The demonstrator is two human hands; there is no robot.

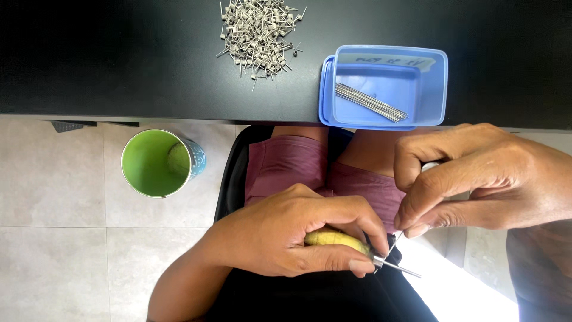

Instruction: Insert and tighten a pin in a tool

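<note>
Your left hand (286,235) gripped a yellow tool (335,239) lower centre; right hand (476,179) pinched a thin wire (394,243) at its tip.

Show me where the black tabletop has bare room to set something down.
Bare black tabletop lies left of the grey metal pin pile, and right of the blue plastic box. The strip between pile and box is narrow.
</note>
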